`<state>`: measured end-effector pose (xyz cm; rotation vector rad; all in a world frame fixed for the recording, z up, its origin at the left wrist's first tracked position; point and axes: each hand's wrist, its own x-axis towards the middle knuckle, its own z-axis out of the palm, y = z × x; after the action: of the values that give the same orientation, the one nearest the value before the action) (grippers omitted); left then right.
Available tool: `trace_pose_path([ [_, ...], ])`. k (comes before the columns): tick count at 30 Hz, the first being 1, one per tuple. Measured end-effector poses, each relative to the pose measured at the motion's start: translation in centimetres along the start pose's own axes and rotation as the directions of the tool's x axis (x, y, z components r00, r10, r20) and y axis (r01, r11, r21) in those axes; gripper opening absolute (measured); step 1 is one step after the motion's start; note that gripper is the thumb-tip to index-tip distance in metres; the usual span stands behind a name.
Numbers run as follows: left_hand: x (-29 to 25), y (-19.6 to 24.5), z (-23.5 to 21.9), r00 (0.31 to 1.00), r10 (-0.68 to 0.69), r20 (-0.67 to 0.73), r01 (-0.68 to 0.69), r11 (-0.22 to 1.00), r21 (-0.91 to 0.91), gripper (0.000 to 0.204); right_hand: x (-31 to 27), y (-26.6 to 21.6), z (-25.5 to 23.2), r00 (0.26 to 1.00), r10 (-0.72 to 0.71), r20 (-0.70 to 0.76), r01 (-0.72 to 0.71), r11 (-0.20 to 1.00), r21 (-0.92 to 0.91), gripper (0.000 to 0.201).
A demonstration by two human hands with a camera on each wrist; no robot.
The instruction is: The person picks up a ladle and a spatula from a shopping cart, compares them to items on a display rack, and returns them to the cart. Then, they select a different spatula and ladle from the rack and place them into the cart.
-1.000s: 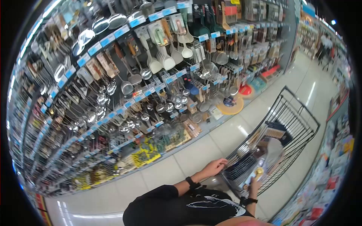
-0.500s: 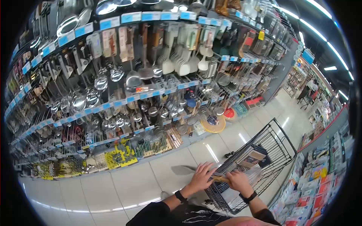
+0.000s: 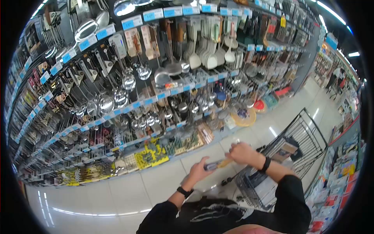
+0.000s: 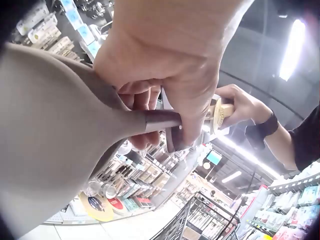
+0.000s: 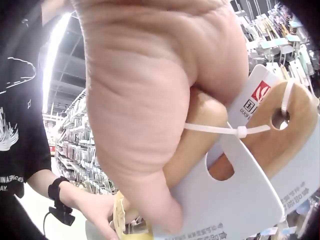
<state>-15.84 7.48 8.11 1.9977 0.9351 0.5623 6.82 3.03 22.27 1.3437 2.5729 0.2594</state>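
Observation:
My left hand (image 3: 198, 170) pinches the dark neck (image 4: 162, 121) of a wooden-handled turner (image 4: 55, 145), whose broad grey head fills the left of the left wrist view. At the other end, my right hand (image 3: 242, 153) grips the wooden handle (image 5: 200, 115). A white zip tie (image 5: 240, 131) joins that handle to a white card (image 5: 235, 195). Beside it, a second wooden handle (image 5: 292, 120) with a hanging hole lies against another white card. Between the hands is a yellow ring-shaped piece (image 5: 120, 215). Both hands are in front of my chest, left of the cart.
A wire shopping cart (image 3: 316, 126) with packaged goods stands at the right. Shelves of hanging ladles, spatulas and strainers (image 3: 106, 103) run along the left. Packets (image 3: 339, 187) fill a display on the right. Far down the aisle is a person (image 3: 335, 78).
My right hand has lifted the turner out of the cart and carried it left. The left hand, open beside the handle half a second ago, now pinches the neck.

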Motion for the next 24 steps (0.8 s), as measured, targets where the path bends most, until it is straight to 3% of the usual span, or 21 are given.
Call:
trace_pose_path([
  [2, -0.7, -0.3, -0.5, 0.996, -0.054, -0.068, 0.054, 0.998, 0.006, 0.059, 1.8, 0.4, -0.5, 0.991, -0.023, -0.13, 0.014, 0.997, -0.07, 0.008],
  [3, -1.0, -0.3, -0.9, 0.991, -0.083, -0.104, 0.087, 0.995, 0.038, 0.057, 2.9, 0.5, -1.6, 0.998, 0.007, -0.064, -0.01, 0.999, -0.05, 0.013],
  [4, -1.1, -0.7, -1.4, 0.988, -0.089, -0.13, 0.093, 0.995, 0.027, 0.054, 3.6, 0.6, -3.7, 0.961, -0.007, -0.275, -0.002, 0.999, -0.034, 0.021],
  [5, -1.4, -1.0, -1.8, 0.982, -0.091, -0.163, 0.095, 0.995, 0.016, 0.052, 4.0, 0.7, -5.9, 0.879, -0.015, -0.476, 0.004, 1.0, -0.024, 0.031],
  [6, -1.6, -0.9, -2.2, 0.979, -0.115, -0.168, 0.119, 0.993, 0.013, 0.052, 4.3, 0.7, -8.0, 0.855, 0.02, -0.518, -0.001, 0.999, 0.037, 0.043],
  [7, -1.6, -0.6, -2.9, 0.958, -0.162, -0.238, 0.114, 0.972, -0.204, 0.043, 4.6, 0.8, -9.3, 0.826, 0.053, -0.561, -0.002, 0.996, 0.092, 0.056],
  [8, -1.8, -0.4, -3.5, 0.928, -0.22, -0.301, 0.084, 0.91, -0.406, 0.034, 4.9, 0.9, -9.6, 0.823, 0.037, -0.566, 0.021, 0.995, 0.096, 0.056],
  [9, -1.9, -0.3, -4.1, 0.919, -0.234, -0.317, 0.094, 0.911, -0.401, 0.034, 5.2, 1.0, -9.7, 0.736, 0.186, -0.651, -0.028, 0.969, 0.244, 0.06],
  [10, -1.9, -0.3, -4.7, 0.894, -0.291, -0.341, 0.07, 0.842, -0.534, 0.027, 5.5, 1.1, -9.6, 0.628, 0.34, -0.7, -0.057, 0.917, 0.394, 0.065],
  [11, -1.7, -0.2, -5.3, 0.869, -0.343, -0.357, 0.03, 0.757, -0.653, 0.019, 6.0, 1.1, -8.5, 0.625, 0.329, -0.708, -0.037, 0.918, 0.394, 0.065],
  [12, -1.6, 0.0, -6.0, 0.871, -0.314, -0.377, -0.022, 0.742, -0.67, 0.012, 6.7, 1.0, -6.3, 0.597, 0.508, -0.622, 0.06, 0.744, 0.665, 0.06],
  [13, -1.4, 0.3, -6.5, 0.866, -0.313, -0.39, -0.029, 0.747, -0.664, 0.012, 7.5, 0.6, -4.1, 0.591, 0.649, -0.478, 0.157, 0.489, 0.858, 0.056],
  [14, -1.1, 0.5, -6.7, 0.86, -0.314, -0.402, -0.059, 0.722, -0.689, 0.013, 8.5, -0.1, -2.1, 0.651, 0.617, -0.441, 0.274, 0.351, 0.895, 0.05],
  [16, -0.5, 0.9, -6.8, 0.857, -0.307, -0.414, -0.093, 0.697, -0.711, 0.014, 9.8, -2.1, 1.4, 0.783, 0.496, -0.376, 0.243, 0.313, 0.918, 0.045],
  [18, 0.2, 1.3, -6.6, 0.88, -0.261, -0.397, -0.111, 0.699, -0.706, 0.019, 10.4, -4.3, 1.1, 0.878, 0.404, -0.258, 0.246, 0.082, 0.966, 0.04],
  [19, 0.5, 1.5, -6.5, 0.885, -0.249, -0.393, -0.114, 0.703, -0.702, 0.019, 10.6, -4.6, 2.0, 0.871, 0.414, -0.264, 0.25, 0.087, 0.964, 0.04],
  [21, 0.8, 1.9, -6.3, 0.941, -0.171, -0.293, -0.1, 0.686, -0.721, 0.019, 11.5, -5.0, 4.1, 0.915, 0.359, -0.183, 0.293, -0.28, 0.914, 0.031],
  [22, 1.0, 1.7, -6.3, 0.96, -0.135, -0.243, -0.087, 0.684, -0.724, 0.02, 11.4, -5.1, 4.4, 0.905, 0.382, -0.187, 0.305, -0.276, 0.912, 0.031],
  [24, 1.3, 1.8, -6.2, 0.978, -0.086, -0.188, -0.081, 0.676, -0.732, 0.02, 11.1, -5.2, 4.2, 0.941, 0.322, -0.101, 0.244, -0.443, 0.863, 0.022],
])
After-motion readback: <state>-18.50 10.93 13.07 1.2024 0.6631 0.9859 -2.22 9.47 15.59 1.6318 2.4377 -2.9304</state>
